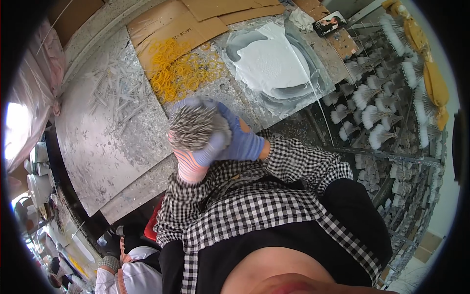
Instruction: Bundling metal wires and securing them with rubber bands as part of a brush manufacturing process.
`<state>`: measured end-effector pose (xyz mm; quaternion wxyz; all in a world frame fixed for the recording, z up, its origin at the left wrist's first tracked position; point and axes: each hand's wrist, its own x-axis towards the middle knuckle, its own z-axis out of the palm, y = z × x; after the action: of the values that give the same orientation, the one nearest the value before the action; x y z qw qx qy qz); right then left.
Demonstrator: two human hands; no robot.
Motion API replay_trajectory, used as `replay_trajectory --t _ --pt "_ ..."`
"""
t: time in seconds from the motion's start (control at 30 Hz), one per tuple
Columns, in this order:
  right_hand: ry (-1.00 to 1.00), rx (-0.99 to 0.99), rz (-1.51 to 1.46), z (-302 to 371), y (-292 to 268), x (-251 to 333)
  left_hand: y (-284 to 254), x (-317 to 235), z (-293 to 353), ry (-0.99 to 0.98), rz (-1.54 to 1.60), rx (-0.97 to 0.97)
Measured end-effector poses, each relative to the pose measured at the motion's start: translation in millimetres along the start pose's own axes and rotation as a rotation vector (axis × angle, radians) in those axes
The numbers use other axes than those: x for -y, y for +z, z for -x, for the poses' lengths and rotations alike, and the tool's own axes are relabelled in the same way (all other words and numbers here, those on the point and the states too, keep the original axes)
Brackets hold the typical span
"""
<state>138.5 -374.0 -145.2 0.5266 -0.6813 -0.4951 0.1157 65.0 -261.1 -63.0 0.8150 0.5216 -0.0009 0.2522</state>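
Hands meet over the middle of the worktop (103, 147) in the head view, both wrapped round one bundle of thin sticks (195, 128) with pale tips, held upright so the tips face the camera. The right hand (240, 139), in a blue glove, curls over the bundle's right side and top; its grip is clenched on the bundle. The left hand (188, 164), in a pink striped glove, clasps the lower part from beneath, likewise closed on the sticks. Checked sleeves run back from both wrists.

Beyond the bundle lies a heap of yellow rubber bands (178, 71) on sheets of cardboard (196, 19). To the right of them sits a shallow tray of white paste (269, 63). A rack of finished white-tipped bunches (377, 112) stands along the right edge. Loose clear sticks (115, 93) lie scattered on the grey, paint-spattered worktop to the left. At the lower left a second person's gloved hand (108, 263) shows, apart from this work.

The bundle looks blurred, so it is probably being shaken or tapped level; if either clasp slackens, sticks could slide out of the middle and scatter over the worktop. Uneven ends would likely follow from too loose a hold, and too tight a squeeze might snap the thin sticks
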Motion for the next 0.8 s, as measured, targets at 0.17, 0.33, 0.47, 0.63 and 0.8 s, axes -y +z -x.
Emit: replay_trajectory --t 0.17,0.33,0.47,0.63,0.8 --pt "-0.057 0.148 0.174 17 -38 42 -51 -22 -9 -0.289 -0.227 0.468" --pt "0.354 0.478 -0.844 40 -37 53 -9 -26 -15 -0.260 0.186 0.593" --pt "0.476 0.561 -1.070 45 -54 55 -5 -35 -14 -0.242 0.028 0.871" --pt "0.141 0.421 -0.462 45 -64 42 12 -44 -1 -0.111 -0.032 0.399" --pt "-0.017 0.405 -0.221 53 -55 34 -2 -53 18 -0.346 -0.352 0.367"
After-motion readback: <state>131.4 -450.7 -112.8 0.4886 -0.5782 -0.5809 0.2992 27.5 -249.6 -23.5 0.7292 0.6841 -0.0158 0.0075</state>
